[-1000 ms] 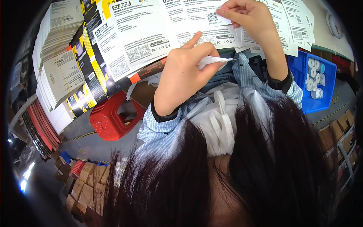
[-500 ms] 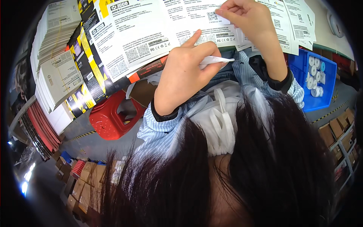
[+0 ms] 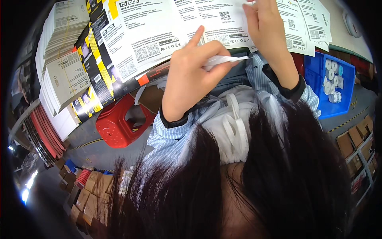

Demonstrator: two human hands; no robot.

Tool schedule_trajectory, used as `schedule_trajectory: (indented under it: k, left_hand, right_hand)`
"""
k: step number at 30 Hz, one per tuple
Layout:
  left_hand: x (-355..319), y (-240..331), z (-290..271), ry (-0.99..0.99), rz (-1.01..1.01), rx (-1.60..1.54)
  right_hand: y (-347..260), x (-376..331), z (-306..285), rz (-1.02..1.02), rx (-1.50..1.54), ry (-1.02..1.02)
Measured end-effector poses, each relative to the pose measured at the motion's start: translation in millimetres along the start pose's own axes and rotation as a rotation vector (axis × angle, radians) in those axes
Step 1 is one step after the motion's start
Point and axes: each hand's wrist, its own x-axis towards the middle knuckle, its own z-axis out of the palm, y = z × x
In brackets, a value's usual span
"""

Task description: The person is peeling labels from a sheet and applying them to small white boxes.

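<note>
Between its thumb and curled fingers my left hand [image 3: 195, 69] holds a white folded strip [image 3: 223, 59], likely paper or film, with a thin pointed end. Its index finger stretches onto a printed white sheet [image 3: 155, 24] with square codes. My right hand [image 3: 266, 34] lies over an overlapping sheet beside a small square code [image 3: 225, 15]. Its fingers are stretched and the thumb stands apart; the fingertips are partly cut off by the top edge. Nothing shows in that hand. More printed sheets [image 3: 304, 36] overlap to its right.
Banded stacks of printed cards [image 3: 65, 77] stand at the left, by black-and-yellow printed sheets [image 3: 95, 59]. A red stool [image 3: 115, 127] is below the table edge. A blue bin [image 3: 338, 107] with white rolls [image 3: 330, 75] sits at the right. Cardboard boxes [image 3: 87, 199] lie lower left.
My right hand has moved away from the small code, up and to the right, and its pinch has opened. My left hand has shifted slightly left, still holding the white strip.
</note>
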Motion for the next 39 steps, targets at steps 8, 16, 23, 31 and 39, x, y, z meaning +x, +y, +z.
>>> schedule_trajectory:
  k: [8,16,23,31,39]
  left_hand:
    - [-8.7,-14.9,-7.4,0.022,-0.178,-0.149]
    - [1.1,-8.2,-10.3,-0.141,-0.052,0.051]
    - [17.4,-8.5,30.1,-0.249,0.164,-0.021]
    - [21.3,-6.1,27.5,-0.305,0.075,-0.029]
    - [15.5,5.9,28.0,0.109,-0.272,-0.388]
  right_hand:
    - [-23.0,-7.2,-15.6,-0.579,-0.134,-0.616]
    - [-8.1,-4.1,-48.4,-0.419,-0.309,-0.563]
    - [-9.8,-4.6,-49.0,-0.456,-0.285,-0.439]
    - [23.5,-4.0,-71.5,-0.454,-0.449,-0.324]
    - [-0.7,-20.7,-72.0,-0.036,0.522,-0.282]
